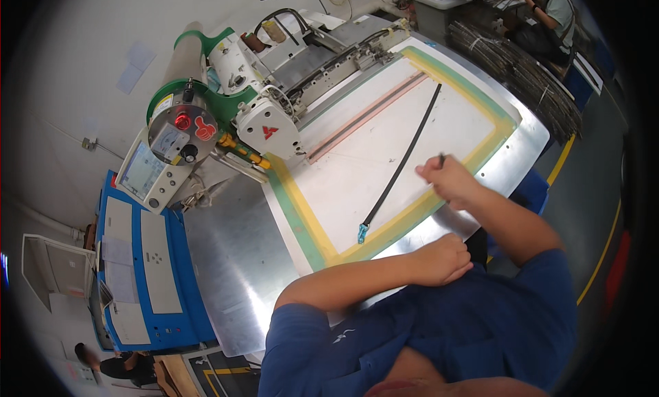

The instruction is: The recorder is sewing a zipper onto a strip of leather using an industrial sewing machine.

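Observation:
A black zipper strip with a teal end piece lies diagonally on the white board, which is bordered by yellow and green tape. A pink-edged slot runs parallel along the board's back part. My right hand is raised over the board's right side, closed on a small dark item too small to name, right of the zipper. My left hand is curled closed at the front edge, close to my body; what it holds, if anything, is hidden.
A white-and-green sewing machine and its control screen stand at the back left, above a blue-and-white cabinet. Bundles of dark strips lie at the upper right, near a seated person. Another person is at the lower left.

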Action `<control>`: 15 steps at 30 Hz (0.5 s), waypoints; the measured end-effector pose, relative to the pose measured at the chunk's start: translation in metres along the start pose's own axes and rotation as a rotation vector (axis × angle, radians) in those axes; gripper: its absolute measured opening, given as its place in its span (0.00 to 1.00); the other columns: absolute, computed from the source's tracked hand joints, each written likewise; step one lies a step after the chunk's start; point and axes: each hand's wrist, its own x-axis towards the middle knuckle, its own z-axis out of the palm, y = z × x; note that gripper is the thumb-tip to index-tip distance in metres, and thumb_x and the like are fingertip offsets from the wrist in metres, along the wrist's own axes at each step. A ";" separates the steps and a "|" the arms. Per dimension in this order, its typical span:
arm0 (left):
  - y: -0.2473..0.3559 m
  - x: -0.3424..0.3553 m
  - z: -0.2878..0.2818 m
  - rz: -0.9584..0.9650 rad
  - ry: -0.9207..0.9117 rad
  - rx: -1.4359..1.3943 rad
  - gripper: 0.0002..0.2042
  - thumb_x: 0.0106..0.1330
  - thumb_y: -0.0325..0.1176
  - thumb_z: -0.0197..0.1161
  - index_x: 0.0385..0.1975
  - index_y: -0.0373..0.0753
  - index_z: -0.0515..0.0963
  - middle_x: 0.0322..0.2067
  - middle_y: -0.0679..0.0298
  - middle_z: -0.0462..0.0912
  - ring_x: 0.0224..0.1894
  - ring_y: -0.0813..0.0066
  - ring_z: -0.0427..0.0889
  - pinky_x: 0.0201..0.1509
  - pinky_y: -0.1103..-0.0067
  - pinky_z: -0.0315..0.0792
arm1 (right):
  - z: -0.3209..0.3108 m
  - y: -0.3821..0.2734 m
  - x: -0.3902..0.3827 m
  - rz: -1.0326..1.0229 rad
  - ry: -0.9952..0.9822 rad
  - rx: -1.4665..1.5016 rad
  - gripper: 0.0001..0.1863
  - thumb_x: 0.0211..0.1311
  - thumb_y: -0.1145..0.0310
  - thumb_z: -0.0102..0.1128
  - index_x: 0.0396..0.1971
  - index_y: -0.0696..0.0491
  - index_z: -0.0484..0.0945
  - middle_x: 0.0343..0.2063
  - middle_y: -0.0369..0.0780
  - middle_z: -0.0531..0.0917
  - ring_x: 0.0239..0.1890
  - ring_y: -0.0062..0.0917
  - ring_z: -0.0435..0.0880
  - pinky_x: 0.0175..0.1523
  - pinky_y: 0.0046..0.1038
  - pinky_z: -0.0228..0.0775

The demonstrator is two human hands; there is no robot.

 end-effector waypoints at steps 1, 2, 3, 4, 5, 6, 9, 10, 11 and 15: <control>-0.005 -0.001 -0.003 -0.002 -0.003 -0.006 0.14 0.67 0.31 0.66 0.21 0.38 0.70 0.24 0.57 0.72 0.32 0.53 0.72 0.42 0.64 0.69 | -0.013 0.004 0.003 -0.185 0.232 -0.171 0.16 0.68 0.65 0.67 0.22 0.56 0.77 0.17 0.31 0.71 0.19 0.16 0.65 0.25 0.26 0.57; -0.010 -0.002 -0.007 -0.044 -0.007 0.050 0.11 0.67 0.32 0.66 0.24 0.38 0.73 0.26 0.57 0.73 0.33 0.53 0.74 0.42 0.64 0.69 | -0.031 0.007 0.003 -0.321 0.328 -0.249 0.17 0.67 0.66 0.68 0.20 0.56 0.74 0.17 0.31 0.70 0.20 0.16 0.64 0.26 0.26 0.57; -0.014 -0.002 -0.014 -0.086 -0.010 0.106 0.10 0.66 0.33 0.67 0.27 0.38 0.75 0.27 0.56 0.75 0.35 0.52 0.75 0.43 0.64 0.69 | -0.051 0.009 -0.001 -0.457 0.422 -0.328 0.19 0.66 0.68 0.69 0.18 0.57 0.72 0.17 0.31 0.70 0.21 0.16 0.63 0.27 0.27 0.57; -0.020 0.000 -0.026 -0.099 0.064 0.167 0.10 0.66 0.35 0.67 0.36 0.36 0.77 0.36 0.54 0.78 0.38 0.51 0.77 0.45 0.64 0.71 | -0.072 0.008 -0.007 -0.512 0.494 -0.418 0.18 0.66 0.69 0.68 0.19 0.58 0.71 0.16 0.32 0.69 0.21 0.16 0.63 0.27 0.28 0.58; -0.025 0.002 -0.041 -0.111 0.137 0.226 0.15 0.66 0.37 0.67 0.45 0.34 0.78 0.44 0.51 0.81 0.41 0.50 0.79 0.48 0.63 0.72 | -0.092 0.007 -0.018 -0.564 0.566 -0.510 0.18 0.66 0.70 0.68 0.20 0.59 0.71 0.15 0.33 0.69 0.22 0.16 0.64 0.27 0.29 0.59; -0.033 0.006 -0.058 -0.183 0.178 0.386 0.22 0.66 0.40 0.68 0.55 0.34 0.74 0.53 0.49 0.77 0.45 0.48 0.79 0.51 0.62 0.73 | -0.112 0.008 -0.029 -0.592 0.670 -0.587 0.17 0.66 0.71 0.67 0.21 0.59 0.71 0.15 0.35 0.69 0.21 0.16 0.65 0.27 0.30 0.60; -0.066 0.006 -0.112 -0.689 0.318 0.580 0.33 0.69 0.45 0.65 0.71 0.36 0.64 0.71 0.45 0.64 0.55 0.44 0.79 0.56 0.58 0.75 | -0.142 -0.003 -0.067 -0.630 0.924 -0.836 0.16 0.67 0.71 0.66 0.22 0.60 0.73 0.15 0.45 0.73 0.17 0.27 0.69 0.28 0.33 0.64; -0.085 -0.003 -0.127 -0.734 0.362 0.601 0.30 0.71 0.45 0.64 0.68 0.36 0.68 0.68 0.44 0.69 0.54 0.43 0.80 0.56 0.57 0.75 | -0.153 -0.006 -0.077 -0.649 0.998 -0.960 0.15 0.67 0.70 0.66 0.23 0.60 0.73 0.17 0.48 0.74 0.18 0.33 0.70 0.28 0.35 0.64; -0.102 -0.016 -0.138 -0.781 0.405 0.623 0.27 0.73 0.46 0.62 0.66 0.36 0.72 0.64 0.43 0.74 0.54 0.42 0.80 0.56 0.56 0.75 | -0.167 -0.006 -0.086 -0.668 1.071 -1.083 0.15 0.67 0.70 0.67 0.24 0.61 0.73 0.19 0.50 0.75 0.19 0.40 0.71 0.29 0.36 0.65; -0.114 -0.040 -0.160 -0.805 0.181 0.803 0.14 0.74 0.42 0.59 0.35 0.35 0.80 0.35 0.50 0.83 0.37 0.46 0.81 0.45 0.56 0.73 | -0.249 0.011 -0.130 -0.583 1.342 -1.118 0.15 0.72 0.66 0.63 0.27 0.60 0.73 0.22 0.50 0.75 0.22 0.44 0.71 0.31 0.36 0.67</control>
